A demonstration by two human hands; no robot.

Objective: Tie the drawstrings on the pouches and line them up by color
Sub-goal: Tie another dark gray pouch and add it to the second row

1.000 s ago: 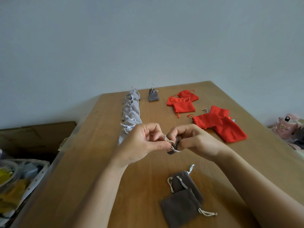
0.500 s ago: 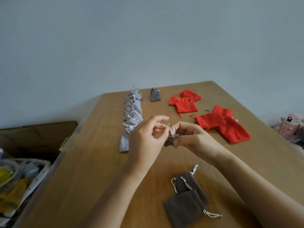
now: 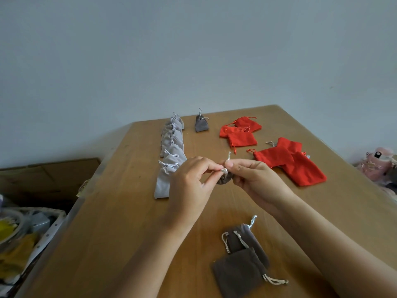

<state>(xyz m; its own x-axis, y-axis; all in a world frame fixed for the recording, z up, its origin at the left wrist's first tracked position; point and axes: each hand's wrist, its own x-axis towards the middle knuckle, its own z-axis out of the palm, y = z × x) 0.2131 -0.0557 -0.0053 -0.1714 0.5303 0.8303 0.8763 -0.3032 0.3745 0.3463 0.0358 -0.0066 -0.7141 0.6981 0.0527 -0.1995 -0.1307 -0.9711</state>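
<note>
Pinching the pale drawstring (image 3: pixel 225 170) of a dark grey pouch (image 3: pixel 224 181) with left hand (image 3: pixel 191 186) and right hand (image 3: pixel 257 181), above the tabletop (image 3: pixel 120 233), near the tied light-grey row (image 3: pixel 171 145).

My left hand (image 3: pixel 191 183) and right hand (image 3: pixel 255 181) meet fingertip to fingertip, each thumb and forefinger pinching the drawstring (image 3: pixel 228 157), remaining fingers curled under, bare forearms angling in from below.
</note>
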